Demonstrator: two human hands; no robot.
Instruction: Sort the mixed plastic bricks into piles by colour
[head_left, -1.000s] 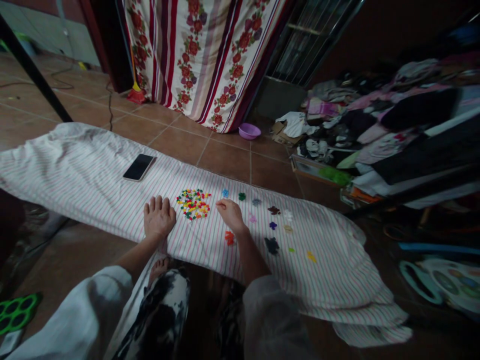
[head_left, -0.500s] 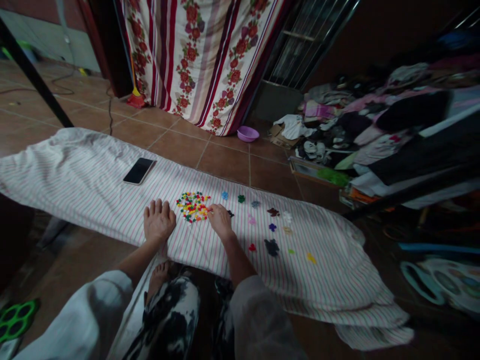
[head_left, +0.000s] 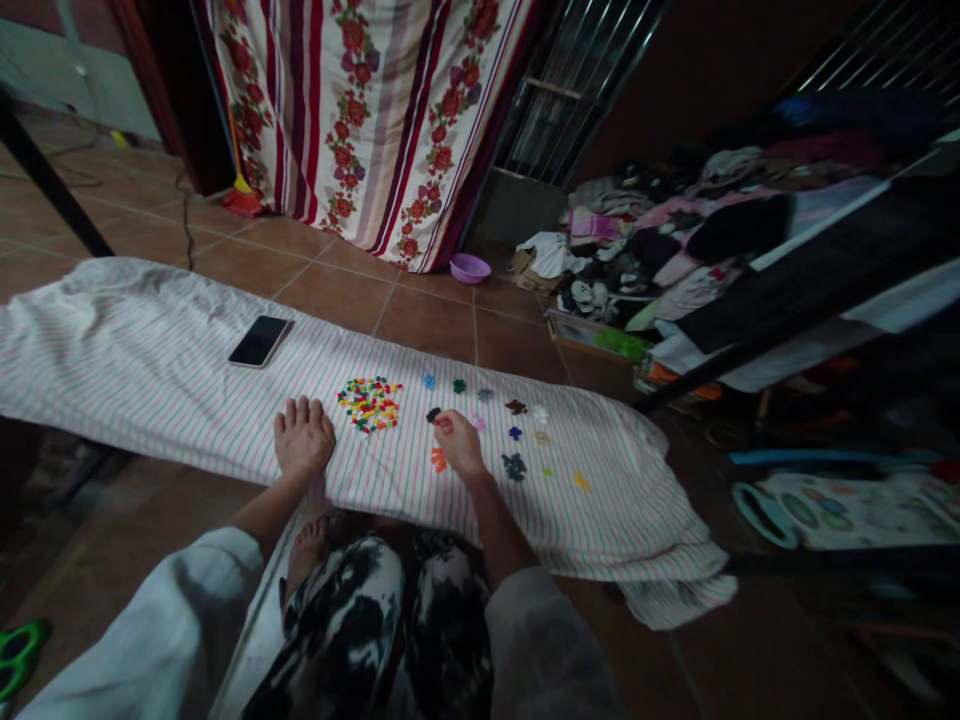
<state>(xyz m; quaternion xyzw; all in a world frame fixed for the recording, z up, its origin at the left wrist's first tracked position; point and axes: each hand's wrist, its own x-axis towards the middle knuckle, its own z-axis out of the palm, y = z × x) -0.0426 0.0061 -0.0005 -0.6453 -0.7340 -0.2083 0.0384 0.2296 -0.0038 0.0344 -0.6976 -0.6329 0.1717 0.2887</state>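
My left hand point(head_left: 304, 437) lies flat on the striped cloth point(head_left: 247, 420), fingers stretched out, holding nothing. Just to its right is a mixed pile of small red, yellow, green, white and orange pieces point(head_left: 370, 404). My right hand point(head_left: 459, 443) is pinched shut, with a small red piece showing faintly at the fingertips. Those fingertips are beside a little black pile point(head_left: 433, 415). An orange pile point(head_left: 438, 459) lies just below them, and a pink pile point(head_left: 479, 423) sits at the knuckles. Whatever lies under the right hand and wrist is hidden.
Single-colour piles spread rightward: light blue point(head_left: 429, 381), green point(head_left: 459, 386), brown point(head_left: 516, 407), dark grey point(head_left: 514, 466), yellow point(head_left: 581, 480) and others. A phone point(head_left: 259, 341) rests on the cloth at left. Beyond are a purple basin point(head_left: 470, 268) and heaped clothes point(head_left: 675, 230).
My right hand has moved right, from the mixed pile's edge to beside the black pile, uncovering the orange pile. My left hand stays flat. The whole view has shifted slightly.
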